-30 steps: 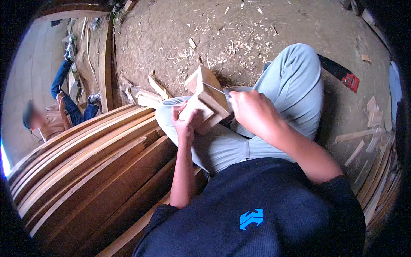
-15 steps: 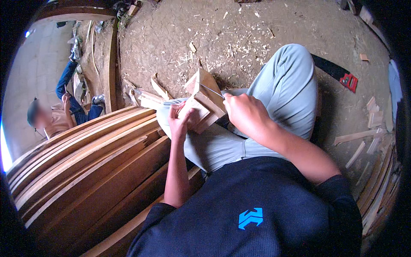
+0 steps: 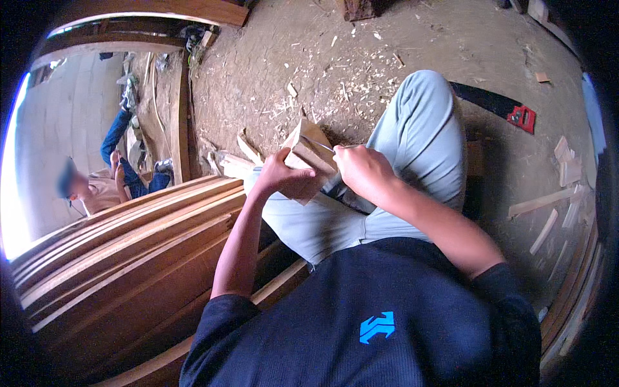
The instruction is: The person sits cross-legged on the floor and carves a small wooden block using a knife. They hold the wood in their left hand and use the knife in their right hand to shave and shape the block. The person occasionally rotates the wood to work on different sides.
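Observation:
A pale wooden block (image 3: 319, 155) with cut, angled faces rests at my lap, near my bent left knee. My left hand (image 3: 280, 174) grips its left side, the thumb lying across the top and the fingertips partly hidden behind the wood. Closed in a fist, my right hand (image 3: 362, 169) is at the block's right side. It holds a thin metal-bladed tool (image 3: 317, 142), whose narrow blade points left across the block's upper part. The handle is hidden in my fingers, so I cannot tell if it is a knife or a chisel.
Long stacked boards (image 3: 129, 258) run along my left. A handsaw (image 3: 496, 108) with a red-and-black handle lies on the dirt floor beyond my right knee. Wood shavings (image 3: 348, 84) are scattered ahead, offcuts (image 3: 545, 203) at right. Another person (image 3: 97, 187) sits at far left.
My left hand has shifted from the block's near left side up over its top. My right hand stays by the block with the tool. The whole view has moved slightly.

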Tool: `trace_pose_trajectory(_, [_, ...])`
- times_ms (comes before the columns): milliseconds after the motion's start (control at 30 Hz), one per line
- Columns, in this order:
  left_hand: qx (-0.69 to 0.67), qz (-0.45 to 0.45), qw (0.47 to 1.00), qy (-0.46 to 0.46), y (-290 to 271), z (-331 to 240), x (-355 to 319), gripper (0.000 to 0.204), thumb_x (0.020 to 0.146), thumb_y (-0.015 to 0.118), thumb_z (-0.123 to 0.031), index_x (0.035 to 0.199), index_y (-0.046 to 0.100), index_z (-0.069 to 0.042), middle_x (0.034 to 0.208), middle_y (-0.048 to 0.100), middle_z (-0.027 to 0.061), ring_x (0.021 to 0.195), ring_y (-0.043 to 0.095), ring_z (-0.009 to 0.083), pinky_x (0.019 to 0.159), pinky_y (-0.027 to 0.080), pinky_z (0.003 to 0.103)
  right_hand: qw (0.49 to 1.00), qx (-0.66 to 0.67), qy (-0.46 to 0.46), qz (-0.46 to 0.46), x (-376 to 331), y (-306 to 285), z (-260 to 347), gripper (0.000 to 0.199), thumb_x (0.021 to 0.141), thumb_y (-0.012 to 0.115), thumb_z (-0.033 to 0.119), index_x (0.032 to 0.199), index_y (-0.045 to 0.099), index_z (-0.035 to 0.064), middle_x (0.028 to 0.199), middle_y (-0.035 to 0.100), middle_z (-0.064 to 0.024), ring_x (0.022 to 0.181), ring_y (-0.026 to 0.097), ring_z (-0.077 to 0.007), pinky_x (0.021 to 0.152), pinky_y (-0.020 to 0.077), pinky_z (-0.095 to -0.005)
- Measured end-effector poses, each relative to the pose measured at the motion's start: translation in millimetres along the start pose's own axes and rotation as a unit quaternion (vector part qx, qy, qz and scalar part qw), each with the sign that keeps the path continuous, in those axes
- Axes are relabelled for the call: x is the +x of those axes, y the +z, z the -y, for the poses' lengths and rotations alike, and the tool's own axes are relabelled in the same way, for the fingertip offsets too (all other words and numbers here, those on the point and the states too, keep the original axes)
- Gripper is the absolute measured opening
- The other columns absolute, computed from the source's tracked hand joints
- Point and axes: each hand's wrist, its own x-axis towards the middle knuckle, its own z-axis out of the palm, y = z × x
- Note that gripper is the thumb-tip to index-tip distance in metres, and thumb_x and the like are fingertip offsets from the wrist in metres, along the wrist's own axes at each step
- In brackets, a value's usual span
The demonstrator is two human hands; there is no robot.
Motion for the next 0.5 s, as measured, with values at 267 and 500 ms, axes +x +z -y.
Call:
trace_pose_trajectory(267, [-0.063,-0.021,0.997,0.031,23,-22,-12,0.072,0.059,0.092,-0.045,0.107,0.067,0.004,0.095,0.073,0.0158,0.09,0.07,0.0218,0.08,0.055,0.036,0.997,0.046,0.002,-0.066,-30,-37,-9,0.023,0.095,0.056,0.022,0.087,0.065,0.0028,0.081,0.068,-0.0227,0.079,0.07,-0.0373,0.068,0.0554,-0.0478])
trace_pose_trajectory(500, [-0.149,-0.001,0.986,0.073,62,-22,-10,0.075,0.058,0.092,-0.046,0.11,0.066,0.002,0.097,0.073,0.0149,0.092,0.07,0.0211,0.083,0.054,0.036,0.994,0.089,0.052,-0.038,-47,-56,-11,0.021,0.095,0.055,0.016,0.109,0.057,0.001,0.095,0.067,-0.0235,0.09,0.065,-0.0419,0.076,0.0518,-0.0485])
